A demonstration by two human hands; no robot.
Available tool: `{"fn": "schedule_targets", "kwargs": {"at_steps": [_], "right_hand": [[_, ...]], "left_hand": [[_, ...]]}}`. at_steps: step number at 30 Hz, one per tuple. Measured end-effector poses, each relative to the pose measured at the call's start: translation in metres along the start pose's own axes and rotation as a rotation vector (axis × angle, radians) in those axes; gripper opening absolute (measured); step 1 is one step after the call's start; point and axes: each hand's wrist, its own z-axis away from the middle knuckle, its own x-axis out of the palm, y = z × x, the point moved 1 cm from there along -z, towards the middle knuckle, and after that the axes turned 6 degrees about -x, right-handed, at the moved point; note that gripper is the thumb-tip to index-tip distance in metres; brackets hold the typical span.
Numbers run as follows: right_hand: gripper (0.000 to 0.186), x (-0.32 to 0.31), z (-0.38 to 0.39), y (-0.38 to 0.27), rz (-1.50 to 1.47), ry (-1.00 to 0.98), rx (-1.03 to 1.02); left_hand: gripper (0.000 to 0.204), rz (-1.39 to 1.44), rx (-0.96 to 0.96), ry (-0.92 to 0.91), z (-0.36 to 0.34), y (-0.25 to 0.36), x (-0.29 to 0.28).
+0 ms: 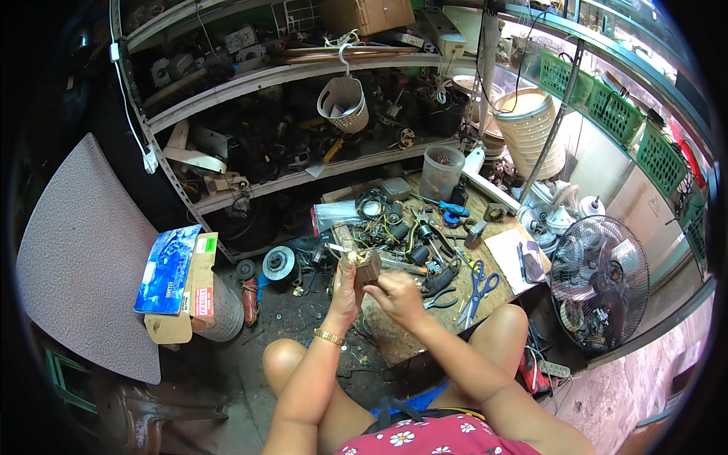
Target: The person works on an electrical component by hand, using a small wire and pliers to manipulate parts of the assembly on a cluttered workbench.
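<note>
Over the near left edge of the low wooden worktable (394,334), both my hands meet around a small boxy brown part (367,271) with pale yellowish material on its upper left side. Its exact kind does not show. My left hand (345,292) grips it from the left, thumb up along its side, a gold-coloured band on the wrist. With curled fingers, my right hand (400,298) holds its lower right corner; the fingertips are partly hidden. Right of my hands lie pliers (440,299) with dark handles and blue-handled scissors (478,292).
Wires, tools and loose parts crowd the table beside a clear plastic tub (441,173). A fan cage (600,284) holding parts stands at right. Loaded metal shelves (303,62) rise behind. At left are a cardboard box (203,284) and a round grey motor part (279,264).
</note>
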Motion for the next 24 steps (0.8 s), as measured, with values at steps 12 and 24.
{"fn": "schedule_targets", "kwargs": {"at_steps": [12, 24], "right_hand": [[0.015, -0.044, -0.05, 0.057, -0.198, -0.097, 0.219], [0.012, -0.042, -0.056, 0.073, 0.068, 0.05, -0.203]], "left_hand": [[0.066, -0.022, -0.264, -0.337, 0.007, -0.003, 0.02], [0.063, 0.057, -0.394, -0.26, 0.01, -0.007, 0.015]]}}
